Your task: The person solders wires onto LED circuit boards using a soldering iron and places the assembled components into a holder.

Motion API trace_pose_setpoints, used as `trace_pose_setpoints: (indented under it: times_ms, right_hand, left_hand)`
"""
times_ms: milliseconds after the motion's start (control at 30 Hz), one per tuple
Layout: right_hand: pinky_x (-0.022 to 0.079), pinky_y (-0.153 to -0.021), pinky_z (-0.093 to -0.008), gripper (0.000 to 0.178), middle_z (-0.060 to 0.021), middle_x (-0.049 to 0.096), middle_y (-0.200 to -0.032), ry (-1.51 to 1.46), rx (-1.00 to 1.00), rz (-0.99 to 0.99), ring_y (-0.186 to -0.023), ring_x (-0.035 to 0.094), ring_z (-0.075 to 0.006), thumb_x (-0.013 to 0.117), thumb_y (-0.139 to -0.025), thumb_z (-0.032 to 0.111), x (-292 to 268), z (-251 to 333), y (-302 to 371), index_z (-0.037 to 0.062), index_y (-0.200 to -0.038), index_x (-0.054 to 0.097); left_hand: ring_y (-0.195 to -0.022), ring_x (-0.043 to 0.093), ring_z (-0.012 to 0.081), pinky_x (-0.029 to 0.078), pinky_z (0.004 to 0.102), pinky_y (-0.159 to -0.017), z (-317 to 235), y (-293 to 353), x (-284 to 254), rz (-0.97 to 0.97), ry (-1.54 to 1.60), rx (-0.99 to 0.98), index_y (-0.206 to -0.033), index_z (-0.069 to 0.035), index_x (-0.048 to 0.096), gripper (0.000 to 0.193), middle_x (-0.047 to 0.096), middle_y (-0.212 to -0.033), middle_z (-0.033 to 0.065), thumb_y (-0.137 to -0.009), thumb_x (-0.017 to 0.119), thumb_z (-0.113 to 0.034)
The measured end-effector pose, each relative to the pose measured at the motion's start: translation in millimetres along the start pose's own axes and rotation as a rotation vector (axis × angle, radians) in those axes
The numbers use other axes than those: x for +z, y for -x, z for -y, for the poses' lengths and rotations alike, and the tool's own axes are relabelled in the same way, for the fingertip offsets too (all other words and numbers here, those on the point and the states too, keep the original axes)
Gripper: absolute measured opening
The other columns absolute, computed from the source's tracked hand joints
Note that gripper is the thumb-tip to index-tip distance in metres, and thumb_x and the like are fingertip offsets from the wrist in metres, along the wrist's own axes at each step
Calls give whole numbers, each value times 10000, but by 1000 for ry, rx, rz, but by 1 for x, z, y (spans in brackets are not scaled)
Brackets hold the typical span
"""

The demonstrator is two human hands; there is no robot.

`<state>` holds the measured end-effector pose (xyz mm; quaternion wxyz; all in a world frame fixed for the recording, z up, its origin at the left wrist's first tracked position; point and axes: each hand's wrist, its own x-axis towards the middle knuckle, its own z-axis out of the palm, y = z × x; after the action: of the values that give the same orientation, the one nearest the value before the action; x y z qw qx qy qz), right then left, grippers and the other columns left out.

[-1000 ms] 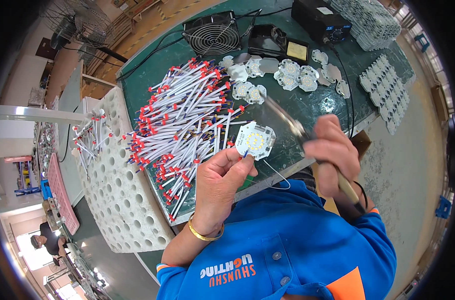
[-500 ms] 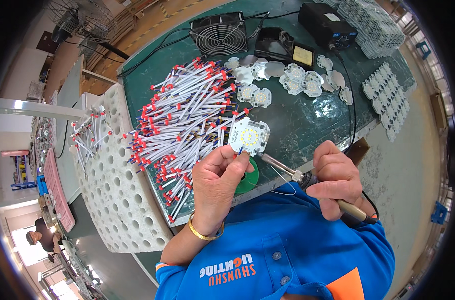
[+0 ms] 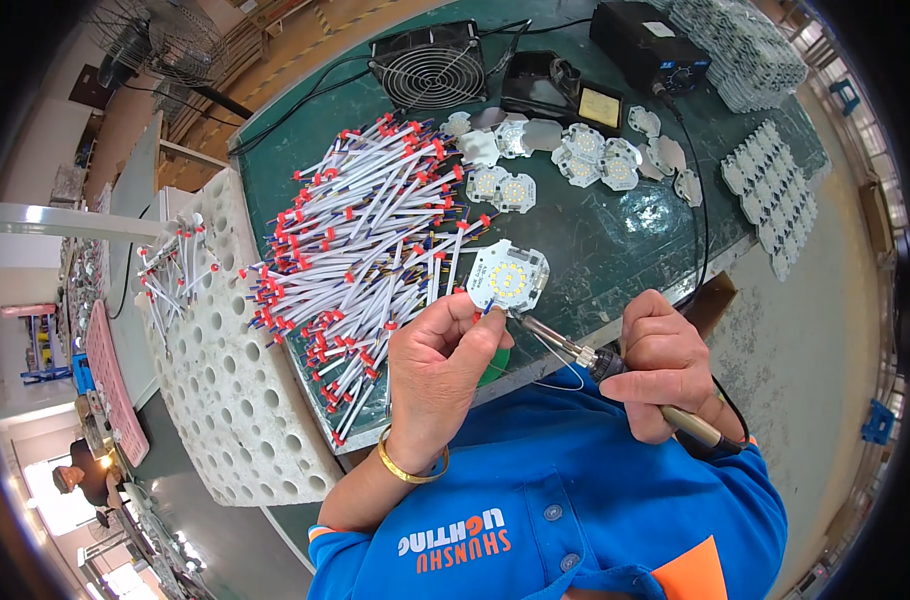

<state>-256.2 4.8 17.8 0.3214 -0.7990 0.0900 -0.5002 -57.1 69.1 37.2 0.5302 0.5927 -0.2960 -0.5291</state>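
My left hand (image 3: 440, 355) is closed in a pinch on a short wire lead with a blue end, at the lower edge of a white LED circuit board (image 3: 509, 277) with a ring of yellow chips. Most of that lead is hidden by the fingers. In my right hand (image 3: 660, 365) is a soldering iron (image 3: 592, 357), its tip close to the board's lower edge beside my left fingertips. Whether the tip touches cannot be made out. A thin strand curves below the iron. Left of the board lies a heap of white wire leads (image 3: 365, 240) with red ends.
Several more LED boards (image 3: 582, 155) lie beyond, near a soldering iron stand (image 3: 545, 85) with a yellow sponge. A black fan (image 3: 430, 75) and black soldering station (image 3: 650, 48) stand at the back. Board panels (image 3: 772, 195) lie right; a holed white foam block (image 3: 240, 400) stands left.
The LED board has shifted slightly right and turned a little, and the iron and right hand have moved slightly left and down. Less of the green disc under the left hand shows.
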Motion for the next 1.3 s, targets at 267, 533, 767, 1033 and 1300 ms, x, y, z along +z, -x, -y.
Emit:
trace_pose_setpoints:
  times_ms: [267,533,767,1033,1300]
  right_hand:
    - [328,-517,-292,330,28,347,-499,14,5,-28,-415,338,-138,516,-552,-69,3,-1,4,76,-821,640]
    - [342,-552,-299,327,31,329,-522,120,-102,101,-432,325,-139,541,-558,-21,-3,-1,2,95,-841,658]
    - [355,-561,-313,268,11,356,-532,83,-67,7,-448,347,-147,550,-632,-19,-10,0,-2,72,-867,643]
    - [386,-512,-356,196,-62,493,-666,179,-2,-99,-537,461,-220,658,-740,114,-4,-20,-21,26,-915,637]
    - [457,-553,-297,219,-102,598,-779,23,231,30,-641,571,-218,712,-679,-12,27,-36,-56,40,-837,570]
  left_hand:
    - [-557,426,15,315,173,-511,-1,1,1,8,-2,2,-884,10,622,105,607,-693,26,-825,589,-71]
    - [-598,493,3,378,164,-528,1,-1,-2,36,38,-7,-826,0,619,76,628,-696,17,-848,597,-70]
    - [-618,518,12,385,164,-539,1,-1,-5,59,74,-30,-798,-10,601,67,626,-698,22,-845,601,-58]
    - [-623,516,10,382,164,-543,0,-1,-9,129,57,2,-869,-3,618,61,629,-710,19,-846,601,-57]
    - [-637,525,41,405,177,-587,-4,-13,-13,195,-155,45,-988,-2,614,169,647,-768,20,-884,610,-135]
